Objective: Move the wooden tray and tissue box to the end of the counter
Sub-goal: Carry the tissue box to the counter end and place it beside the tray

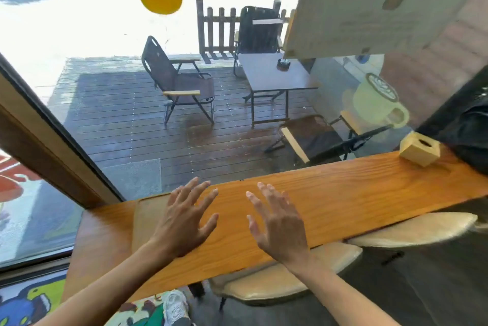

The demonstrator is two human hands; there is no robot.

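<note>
Tray [148, 216]: flat, pale wood, rounded corners, low rim. Sits at the left end of the desk [343, 193], near the window corner. Right part of it is covered by the left hand [184, 222], so its full extent is hard to read; the visible part carries nothing.

Tissue box [420, 150]: small pale-wood cube with a dark oval slot on top, far right on the desk by the window. Can't tell whether any tissue is showing in the slot. A dark object [470, 130] just right of it is cut off by the frame edge; can't identify it.

Hands: left hand flat-open, fingers spread, over the tray's right side; contact with the tray can't be told. Right hand [280, 222] also open, fingers spread, above bare desk just right of the tray, gripping nothing.

Below the desk edge: two cream padded stools [285, 273], partly hidden under the desk. A white shoe [175, 304] at the bottom, on a colourful rug [26, 302].

Through the window [105, 35]: wooden deck with folding chairs [179, 82] and a small dark table [274, 72]. Cup sticker [377, 101] on the glass.
</note>
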